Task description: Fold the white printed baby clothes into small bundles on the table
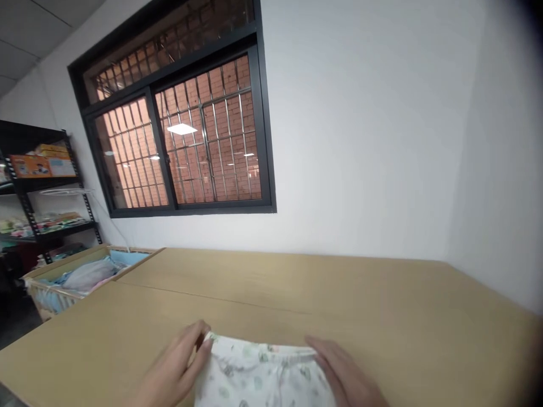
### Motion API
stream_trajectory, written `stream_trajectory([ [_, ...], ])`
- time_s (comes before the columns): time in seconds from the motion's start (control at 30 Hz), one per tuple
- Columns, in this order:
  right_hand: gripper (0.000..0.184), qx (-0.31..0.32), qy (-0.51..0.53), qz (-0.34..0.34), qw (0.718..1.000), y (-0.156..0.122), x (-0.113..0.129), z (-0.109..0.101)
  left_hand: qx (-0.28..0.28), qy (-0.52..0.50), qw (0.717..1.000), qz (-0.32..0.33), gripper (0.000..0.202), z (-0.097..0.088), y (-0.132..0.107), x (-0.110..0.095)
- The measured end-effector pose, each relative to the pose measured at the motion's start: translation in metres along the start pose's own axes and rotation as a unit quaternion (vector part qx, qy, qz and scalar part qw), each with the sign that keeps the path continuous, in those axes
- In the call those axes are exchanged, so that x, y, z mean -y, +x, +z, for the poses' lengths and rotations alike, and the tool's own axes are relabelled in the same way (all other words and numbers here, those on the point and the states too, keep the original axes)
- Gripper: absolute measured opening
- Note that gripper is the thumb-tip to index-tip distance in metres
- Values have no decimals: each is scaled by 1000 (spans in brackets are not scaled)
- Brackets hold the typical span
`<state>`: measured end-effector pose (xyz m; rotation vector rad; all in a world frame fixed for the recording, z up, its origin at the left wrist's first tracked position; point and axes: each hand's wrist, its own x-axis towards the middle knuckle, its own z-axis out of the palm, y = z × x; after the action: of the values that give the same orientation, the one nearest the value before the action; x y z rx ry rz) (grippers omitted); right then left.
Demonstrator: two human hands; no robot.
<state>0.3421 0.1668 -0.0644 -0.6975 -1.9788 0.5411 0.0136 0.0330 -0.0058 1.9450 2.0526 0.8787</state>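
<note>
A small white garment [258,376] with a pale green and grey print lies at the near edge of the tan wooden table [339,294]. My left hand [178,364] rests on its left edge, fingers stretched out and lying against the cloth near the top corner. On the garment's right side my right hand [343,373] lies flat, fingers extended toward the top hem. Both hands are cut off by the bottom of the view.
A cardboard box [72,277] with light blue and white fabric stands left of the table. Black shelving [42,186] with boxes and packets lines the left wall. A barred window [182,130] is in the white wall behind.
</note>
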Motion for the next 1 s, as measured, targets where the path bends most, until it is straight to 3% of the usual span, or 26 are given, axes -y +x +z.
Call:
stream_trajectory([
  [0.1,26,24,-77,66,995,7,-20,-22,46,8,999,17,38,38,35,-3],
  [0.2,27,92,-116,121,982,12,-48,-29,72,31,997,27,37,81,63,4],
  [0.37,21,151,-230,101,956,7,-115,-10,102,54,993,23,33,151,101,24],
  [0.53,19,148,-298,111,936,8,-166,17,100,104,989,-22,32,199,135,41],
  [0.77,19,124,-331,127,927,41,-207,32,93,155,979,-90,37,226,182,38],
  [1.0,23,111,-350,122,922,48,-222,37,90,152,978,-110,41,220,195,7],
])
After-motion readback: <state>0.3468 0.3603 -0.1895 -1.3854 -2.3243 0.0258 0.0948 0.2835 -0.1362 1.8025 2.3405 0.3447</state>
